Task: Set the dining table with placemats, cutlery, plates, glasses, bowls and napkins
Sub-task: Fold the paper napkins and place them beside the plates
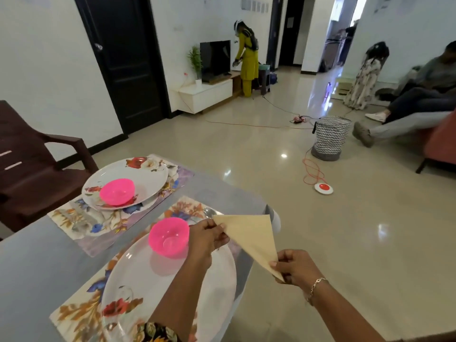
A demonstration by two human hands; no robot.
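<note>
Napkin (251, 235): beige, folded to a triangle, held in the air over the right edge of the tabletop (37, 262), just right of the near bowl (169, 236). Our left hand (209, 236) pinches its far-left corner; our right hand (296, 267) pinches the narrow tip nearest us. Its long axis runs far-left to near-right, with the tip pointing toward us. The bowl sits on a plate (133, 272), and the plate on a placemat (76, 314).

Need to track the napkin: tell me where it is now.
In the head view, the beige napkin is lower centre, pinched between the left hand and right hand, just right of the near pink bowl.
</note>
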